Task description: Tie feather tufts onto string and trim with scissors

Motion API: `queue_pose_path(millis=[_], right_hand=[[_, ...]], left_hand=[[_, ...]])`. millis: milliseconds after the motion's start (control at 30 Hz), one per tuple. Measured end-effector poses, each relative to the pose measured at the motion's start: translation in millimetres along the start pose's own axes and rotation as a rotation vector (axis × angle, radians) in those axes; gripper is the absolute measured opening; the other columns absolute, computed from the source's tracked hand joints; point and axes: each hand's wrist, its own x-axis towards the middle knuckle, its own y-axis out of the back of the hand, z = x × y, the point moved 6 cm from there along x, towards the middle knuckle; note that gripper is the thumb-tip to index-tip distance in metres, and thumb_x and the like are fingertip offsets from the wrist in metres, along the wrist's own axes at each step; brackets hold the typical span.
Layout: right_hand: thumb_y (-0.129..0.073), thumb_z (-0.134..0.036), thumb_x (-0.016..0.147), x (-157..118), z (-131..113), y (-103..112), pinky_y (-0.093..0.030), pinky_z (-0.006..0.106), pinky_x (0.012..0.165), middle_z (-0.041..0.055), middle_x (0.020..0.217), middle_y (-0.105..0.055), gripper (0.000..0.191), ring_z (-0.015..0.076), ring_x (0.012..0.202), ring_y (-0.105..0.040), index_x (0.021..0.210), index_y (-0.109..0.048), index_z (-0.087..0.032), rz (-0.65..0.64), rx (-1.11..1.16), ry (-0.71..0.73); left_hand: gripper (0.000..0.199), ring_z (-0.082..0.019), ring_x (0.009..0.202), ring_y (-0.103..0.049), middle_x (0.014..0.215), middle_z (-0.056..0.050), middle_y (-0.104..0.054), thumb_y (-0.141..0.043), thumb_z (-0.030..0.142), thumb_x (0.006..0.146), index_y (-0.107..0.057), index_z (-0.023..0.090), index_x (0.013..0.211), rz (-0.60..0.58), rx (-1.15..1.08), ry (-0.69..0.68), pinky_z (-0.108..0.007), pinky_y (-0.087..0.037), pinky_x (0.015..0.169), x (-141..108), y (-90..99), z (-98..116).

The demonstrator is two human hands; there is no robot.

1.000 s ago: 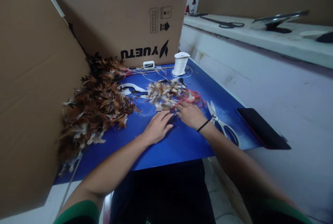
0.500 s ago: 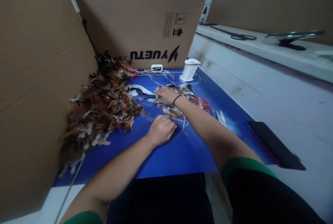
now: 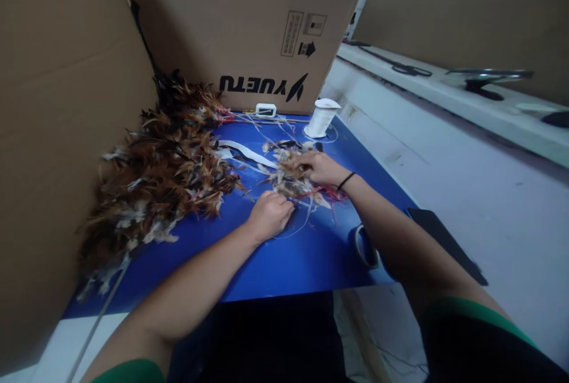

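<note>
My right hand (image 3: 323,169), a dark band at its wrist, is over a small heap of loose brown and white feathers (image 3: 284,180). Its fingers are curled together on some of them. Just below the heap, my left hand (image 3: 270,216) rests closed on the blue table; what it grips, if anything, is hidden. Red string (image 3: 332,193) lies under and beside my right wrist. A thin clear strip (image 3: 306,217) loops out near my left hand. From the left, a white ribbon (image 3: 244,149) runs up to the feathers.
A big brown feather bundle (image 3: 173,175) fills the table's left side. At the back stand a white spool (image 3: 323,119) and a small white device (image 3: 265,111), before a cardboard box (image 3: 249,27). A dark ring-shaped thing (image 3: 365,246) and a black phone-like slab (image 3: 444,241) lie right.
My right hand has drawn back to the right across the feathers, its fingers now more curled. My left hand stays closed in about the same place. My right forearm now covers where the scissors showed.
</note>
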Motion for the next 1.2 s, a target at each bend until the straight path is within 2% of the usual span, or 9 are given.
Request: queue_pose_path(millis=[100, 167, 267, 433, 667, 800, 933, 1100, 1200], right_hand=[[-0.045, -0.008, 0.076, 15, 3, 14, -0.044, 0.028, 0.092, 0.0074, 0.106, -0.071, 0.034, 0.0183, 0.100, -0.062, 0.099, -0.071, -0.013, 0.140, 0.057, -0.067], [-0.045, -0.013, 0.081, 34, 1, 15, -0.043, 0.029, 0.094, 0.0085, 0.107, -0.071, 0.032, 0.0193, 0.101, -0.062, 0.100, -0.071, -0.013, 0.183, 0.025, -0.083], [-0.043, -0.015, 0.086, 71, -4, 1, -0.040, 0.030, 0.097, 0.0090, 0.112, -0.069, 0.033, 0.0198, 0.107, -0.059, 0.106, -0.070, -0.013, 0.090, -0.079, -0.051], [-0.046, -0.007, 0.083, 115, -7, -32, -0.042, 0.031, 0.088, 0.0122, 0.119, -0.065, 0.039, 0.0224, 0.109, -0.057, 0.115, -0.065, -0.017, -0.147, -0.380, 0.011], [-0.039, -0.011, 0.089, 135, -9, -51, -0.040, 0.031, 0.081, 0.0186, 0.108, -0.066, 0.030, 0.0241, 0.103, -0.059, 0.102, -0.067, -0.009, -0.194, -0.488, 0.082], [-0.044, -0.015, 0.088, 134, -6, -44, -0.040, 0.032, 0.080, 0.0208, 0.111, -0.064, 0.028, 0.0257, 0.102, -0.058, 0.106, -0.064, -0.006, -0.171, -0.517, 0.049], [-0.041, -0.019, 0.091, 121, -3, -14, -0.039, 0.031, 0.081, 0.0190, 0.107, -0.064, 0.027, 0.0237, 0.097, -0.058, 0.103, -0.062, -0.006, -0.047, -0.479, 0.035], [-0.040, -0.020, 0.090, 69, -23, 35, -0.039, 0.032, 0.081, 0.0146, 0.093, -0.063, 0.023, 0.0227, 0.088, -0.055, 0.093, -0.061, -0.011, 0.205, -0.344, 0.183], [-0.040, -0.022, 0.091, 27, -42, 45, -0.039, 0.033, 0.081, 0.0146, 0.095, -0.063, 0.023, 0.0226, 0.089, -0.054, 0.093, -0.060, -0.012, 0.269, -0.298, 0.236]], left_hand=[[0.031, -0.016, 0.068, -0.055, 0.068, -0.005, -0.061, -0.041, 0.024, 0.093, -0.063, 0.017, 0.073, 0.006, 0.021, -0.010, -0.032, -0.038, 0.071, 0, -1.2, 0], [0.029, -0.016, 0.069, -0.055, 0.069, -0.006, -0.062, -0.042, 0.023, 0.092, -0.063, 0.017, 0.074, 0.006, 0.018, -0.012, -0.032, -0.038, 0.071, -1, -1.9, 0], [0.027, -0.017, 0.070, -0.055, 0.070, -0.006, -0.062, -0.042, 0.023, 0.092, -0.064, 0.016, 0.076, -0.016, 0.023, -0.007, -0.032, -0.038, 0.070, -1, -3.0, -1], [0.026, -0.017, 0.068, -0.056, 0.070, -0.006, -0.062, -0.043, 0.022, 0.091, -0.064, 0.015, 0.076, -0.042, 0.073, -0.012, -0.032, -0.037, 0.067, 0, -3.6, -2], [0.024, -0.018, 0.073, -0.057, 0.074, -0.007, -0.063, -0.044, 0.022, 0.091, -0.066, 0.016, 0.082, -0.109, 0.060, 0.006, -0.034, -0.038, 0.068, 0, -7.0, -3], [0.025, -0.018, 0.074, -0.058, 0.076, -0.007, -0.064, -0.044, 0.023, 0.091, -0.066, 0.016, 0.084, -0.112, 0.073, 0.003, -0.034, -0.038, 0.068, 1, -5.7, -3], [0.023, -0.018, 0.074, -0.058, 0.075, -0.006, -0.064, -0.045, 0.022, 0.090, -0.065, 0.016, 0.079, -0.111, 0.089, 0.005, -0.033, -0.038, 0.068, 1, -5.1, -2], [0.023, -0.018, 0.075, -0.061, 0.075, -0.007, -0.066, -0.046, 0.021, 0.090, -0.065, 0.016, 0.080, -0.070, -0.001, 0.069, -0.033, -0.042, 0.071, 1, -5.0, -7], [0.019, -0.018, 0.080, -0.064, 0.085, -0.008, -0.070, -0.048, 0.020, 0.089, -0.067, 0.016, 0.086, 0.035, -0.137, 0.213, -0.032, -0.046, 0.076, -1, -0.8, -20]])
